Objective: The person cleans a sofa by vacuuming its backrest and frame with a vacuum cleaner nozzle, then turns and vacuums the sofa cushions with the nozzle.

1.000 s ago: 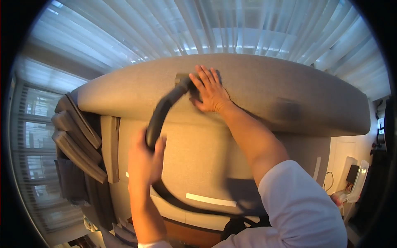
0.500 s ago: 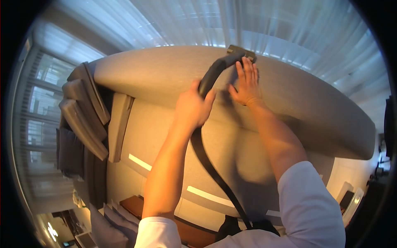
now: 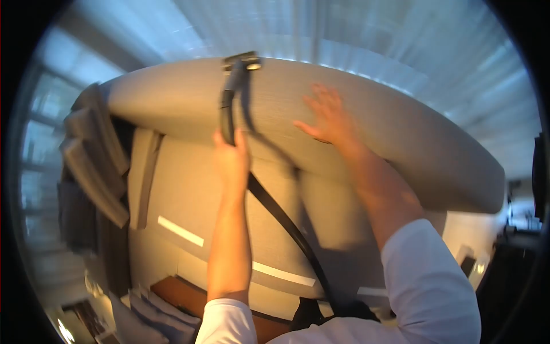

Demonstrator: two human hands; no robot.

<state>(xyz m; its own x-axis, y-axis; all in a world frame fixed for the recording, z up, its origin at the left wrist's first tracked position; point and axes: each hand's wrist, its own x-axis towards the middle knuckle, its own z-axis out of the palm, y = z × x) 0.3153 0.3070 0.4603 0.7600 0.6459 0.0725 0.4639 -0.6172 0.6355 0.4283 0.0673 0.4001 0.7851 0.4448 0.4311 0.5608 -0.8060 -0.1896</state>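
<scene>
Several grey-brown cushions [image 3: 94, 166] stand and lean together at the left of the frame, beside a long sofa [image 3: 189, 178] whose seat spreads across the middle. Below them, in the lower left, grey pillows [image 3: 152, 315] sit in a row next to a brown panel [image 3: 180, 293]. Pale strips [image 3: 180, 231] show along the seat, one left of centre, others further right and lower. Left of centre, the left hand [image 3: 231, 163] reaches up from a white sleeve [image 3: 226, 318], its fingers wrapped around a dark curved tube [image 3: 227, 117]. That tube rises to a flat nozzle [image 3: 250, 61] in the upper middle, set at the top edge of the sofa's rounded backrest [image 3: 395, 137]; how fully it touches the fabric is unclear. From below the hand, a black hose [image 3: 286, 224] slants down to the bottom centre. Sheer curtains [image 3: 366, 28] blur across the top. Right of centre, the right hand [image 3: 331, 117] is spread over the front of the backrest, fingers open and apart; whether the palm presses on it I cannot tell. Dark objects [image 3: 510, 258] fill the right edge.
</scene>
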